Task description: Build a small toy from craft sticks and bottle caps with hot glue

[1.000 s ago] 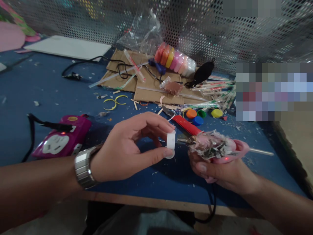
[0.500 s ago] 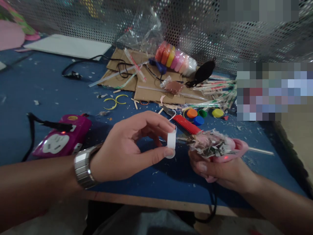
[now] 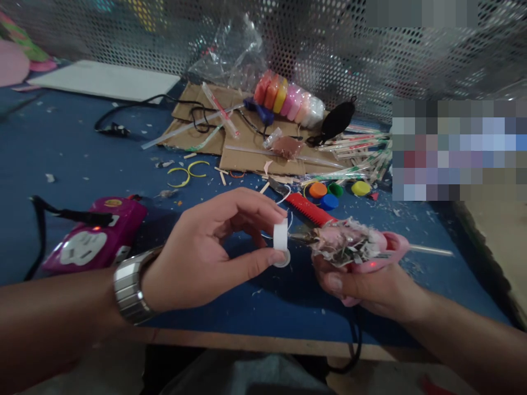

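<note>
Near the centre of the frame, our left hand (image 3: pixel 193 252) pinches a white cap (image 3: pixel 280 237) between thumb and fingers, holding it above the blue worktop (image 3: pixel 61 137). Right of centre, our right hand (image 3: pixel 366 288) is wrapped around a pink glue gun (image 3: pixel 393 257), its front crusted with stringy residue, a small red light lit on its side. The nozzle points left at the cap, so close that we cannot tell whether they touch. A translucent glue stick (image 3: pixel 432 250) juts from the gun's back.

Just beyond our hands lie a red tool (image 3: pixel 307 207) with a toothed edge and four caps: orange (image 3: pixel 318 190), green (image 3: pixel 336 190), blue (image 3: pixel 329 202) and yellow (image 3: pixel 361 188). At the left of the frame we see a magenta power socket (image 3: pixel 130 214) with a black cord plugged in; in the upper middle, flattened cardboard (image 3: pixel 247 156).
</note>
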Available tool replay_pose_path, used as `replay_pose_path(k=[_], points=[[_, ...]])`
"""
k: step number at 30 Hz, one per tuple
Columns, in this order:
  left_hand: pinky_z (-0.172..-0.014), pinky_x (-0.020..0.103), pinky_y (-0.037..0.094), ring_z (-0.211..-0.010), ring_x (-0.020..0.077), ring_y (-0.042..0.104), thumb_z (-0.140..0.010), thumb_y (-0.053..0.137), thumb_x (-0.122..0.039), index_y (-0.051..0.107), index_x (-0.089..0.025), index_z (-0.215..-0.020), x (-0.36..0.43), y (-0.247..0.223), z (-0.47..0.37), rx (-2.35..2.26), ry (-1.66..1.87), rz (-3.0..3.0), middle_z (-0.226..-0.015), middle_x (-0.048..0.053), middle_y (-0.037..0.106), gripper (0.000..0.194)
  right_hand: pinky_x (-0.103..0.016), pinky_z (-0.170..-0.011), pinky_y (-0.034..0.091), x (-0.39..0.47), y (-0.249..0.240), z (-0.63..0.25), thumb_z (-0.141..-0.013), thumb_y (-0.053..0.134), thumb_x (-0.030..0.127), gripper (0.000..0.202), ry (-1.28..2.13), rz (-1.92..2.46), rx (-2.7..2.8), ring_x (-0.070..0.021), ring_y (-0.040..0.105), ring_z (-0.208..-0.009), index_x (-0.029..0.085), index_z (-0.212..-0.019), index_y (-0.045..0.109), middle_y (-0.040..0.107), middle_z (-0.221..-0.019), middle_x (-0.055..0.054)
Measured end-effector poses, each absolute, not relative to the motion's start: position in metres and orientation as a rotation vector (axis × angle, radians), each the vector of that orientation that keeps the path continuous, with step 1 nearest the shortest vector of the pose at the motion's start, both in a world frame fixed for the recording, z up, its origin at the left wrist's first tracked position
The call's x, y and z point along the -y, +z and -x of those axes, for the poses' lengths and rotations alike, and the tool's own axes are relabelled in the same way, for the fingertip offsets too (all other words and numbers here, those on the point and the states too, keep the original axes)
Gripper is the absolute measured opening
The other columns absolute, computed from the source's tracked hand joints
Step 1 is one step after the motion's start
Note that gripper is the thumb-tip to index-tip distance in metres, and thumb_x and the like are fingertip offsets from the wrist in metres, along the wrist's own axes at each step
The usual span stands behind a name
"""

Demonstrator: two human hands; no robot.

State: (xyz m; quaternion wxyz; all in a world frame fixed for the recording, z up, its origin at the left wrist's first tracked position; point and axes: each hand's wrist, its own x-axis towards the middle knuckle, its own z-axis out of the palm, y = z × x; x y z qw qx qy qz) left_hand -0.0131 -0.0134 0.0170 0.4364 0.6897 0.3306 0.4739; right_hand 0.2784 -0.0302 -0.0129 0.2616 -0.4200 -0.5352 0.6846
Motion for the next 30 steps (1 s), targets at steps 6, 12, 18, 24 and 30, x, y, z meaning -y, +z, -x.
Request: replay_pose_path(k=[6, 12, 18, 24, 30], points=[[-0.091, 0.036, 0.075, -0.109, 0.0247, 0.081, -0.086, 0.096, -0.024, 0.079, -0.026, -0.113, 0.0133, 0.0173, 0.0130, -0.837, 1.176, -1.721, -0.117, 0.006, 0.081, 0.032, -0.015, -0.038, 0.035, 0.0296, -0.0122, -0.2823, -0.086, 0.094, 0.047, 0.040, 1.928, 1.122, 1.424, -0.0087, 0.047, -0.055, 0.021, -0.082, 0.065, 0.057, -0.071, 0.003], [-0.092, 0.034, 0.075, -0.107, 0.0233, 0.081, -0.086, 0.096, -0.024, 0.079, -0.026, -0.113, 0.0125, 0.0161, 0.0124, -0.829, 1.175, -1.718, -0.117, 0.006, 0.081, 0.032, -0.014, -0.040, 0.036, 0.0286, -0.0061, -0.2753, -0.089, 0.092, 0.047, 0.039, 1.971, 1.068, 1.406, -0.0080, 0.044, -0.055, 0.021, -0.084, 0.064, 0.054, -0.071, 0.003], [-0.092, 0.034, 0.074, -0.107, 0.0240, 0.081, -0.086, 0.096, -0.022, 0.078, -0.025, -0.112, 0.0131, 0.0179, 0.0127, -0.838, 1.170, -1.710, -0.116, 0.005, 0.081, 0.032, -0.014, -0.039, 0.035, 0.0287, -0.0048, -0.2747, -0.089, 0.093, 0.045, 0.036, 1.993, 1.051, 1.382, -0.0082, 0.043, -0.056, 0.022, -0.085, 0.065, 0.054, -0.072, 0.003], [-0.093, 0.032, 0.074, -0.106, 0.0220, 0.081, -0.086, 0.095, -0.023, 0.078, -0.025, -0.111, 0.0128, 0.0187, 0.0119, -0.833, 1.171, -1.708, -0.114, 0.005, 0.081, 0.030, -0.014, -0.039, 0.038, 0.0297, -0.0051, -0.2768, -0.089, 0.092, 0.046, 0.037, 1.982, 1.088, 1.390, -0.0090, 0.044, -0.058, 0.022, -0.086, 0.065, 0.054, -0.073, 0.003], [-0.090, 0.031, 0.074, -0.105, 0.0215, 0.081, -0.085, 0.096, -0.021, 0.078, -0.026, -0.112, 0.0120, 0.0171, 0.0121, -0.837, 1.176, -1.713, -0.113, 0.004, 0.081, 0.032, -0.012, -0.041, 0.040, 0.0303, -0.0068, -0.2790, -0.092, 0.091, 0.044, 0.033, 1.991, 1.051, 1.405, -0.0083, 0.045, -0.059, 0.024, -0.090, 0.065, 0.055, -0.077, 0.003]])
